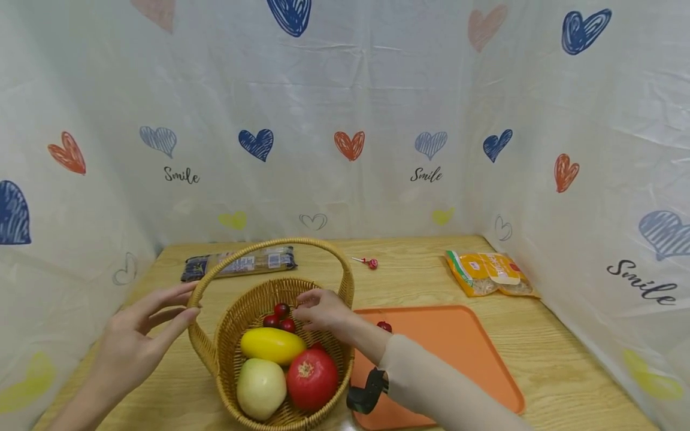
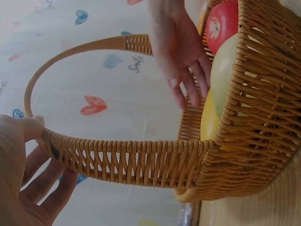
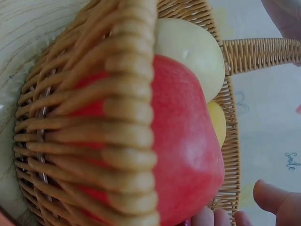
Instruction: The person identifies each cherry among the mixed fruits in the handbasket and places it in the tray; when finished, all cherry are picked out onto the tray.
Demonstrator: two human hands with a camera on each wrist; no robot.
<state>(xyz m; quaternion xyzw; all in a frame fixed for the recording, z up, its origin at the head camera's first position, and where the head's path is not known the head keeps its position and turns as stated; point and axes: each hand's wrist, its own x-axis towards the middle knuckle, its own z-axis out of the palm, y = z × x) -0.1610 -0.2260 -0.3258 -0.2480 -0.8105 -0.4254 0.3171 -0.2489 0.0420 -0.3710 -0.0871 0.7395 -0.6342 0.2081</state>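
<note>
A wicker basket [image 1: 229, 335] with a tall arched handle [image 1: 280, 242] stands at the front of the table. Inside lie a red pomegranate [image 1: 312, 380], a pale green fruit [image 1: 261, 389], a smooth yellow fruit [image 1: 273, 345] and several small dark red cherries [image 1: 271, 321]. My left hand [image 1: 137, 332] holds the left side of the handle between thumb and fingers. Reaching over the right rim, my right hand [image 1: 323, 311] is inside the basket beside the cherries. In the left wrist view the fingers of that right hand [image 2: 181, 52] hang loosely, with nothing visible in them.
An orange tray [image 1: 453, 353] lies to the basket's right, partly under the right forearm, with a dark red fruit [image 1: 384, 326] on it. Farther back are a long clear-and-blue packet [image 1: 264, 261], a lollipop [image 1: 372, 263] and an orange bag [image 1: 487, 272]. Printed curtains surround the table.
</note>
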